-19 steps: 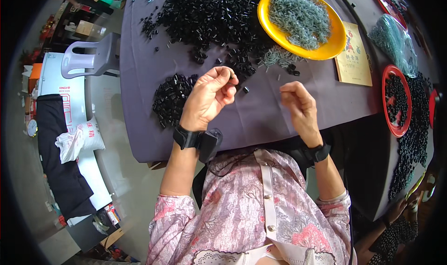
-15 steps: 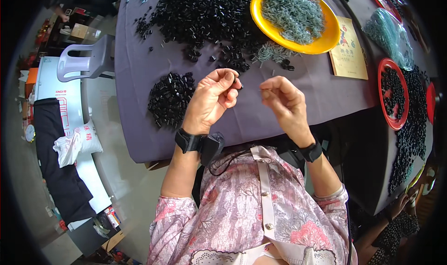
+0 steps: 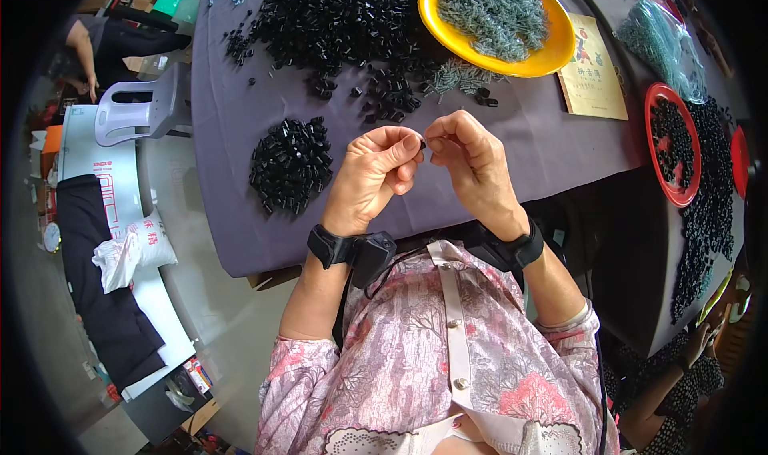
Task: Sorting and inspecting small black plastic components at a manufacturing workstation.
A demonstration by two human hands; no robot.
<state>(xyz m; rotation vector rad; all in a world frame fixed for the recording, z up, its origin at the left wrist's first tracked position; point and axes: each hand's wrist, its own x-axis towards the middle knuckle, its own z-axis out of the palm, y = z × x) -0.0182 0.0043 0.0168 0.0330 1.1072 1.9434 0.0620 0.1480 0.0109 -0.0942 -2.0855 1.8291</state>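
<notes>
Just above the near part of the cloth-covered table, my left hand (image 3: 372, 171) pinches a small black plastic piece (image 3: 422, 145) between thumb and forefinger. My right hand (image 3: 476, 159) meets it there, its thumb and forefinger pinched at the same spot. Whatever the right fingertips hold is too small to make out. Left of my hands lies a small heap of black pieces (image 3: 290, 165). Beyond them spreads a much larger heap of similar black pieces (image 3: 344, 31). A yellow plate (image 3: 560, 51) at the far side carries many thin clear grey-green plastic pieces (image 3: 492, 15), some spilled beside it.
A tan booklet (image 3: 596, 71) lies right of the plate, near a clear bag (image 3: 660, 51) of greenish pieces. Red-rimmed trays (image 3: 650, 155) and dark pieces cover the right table. A grey plastic chair (image 3: 152, 115) stands to the left. Other people are at the left and lower right.
My right hand has moved left and slightly up, bringing its fingertips to the black piece in my left hand. A person at the far left has come further into view.
</notes>
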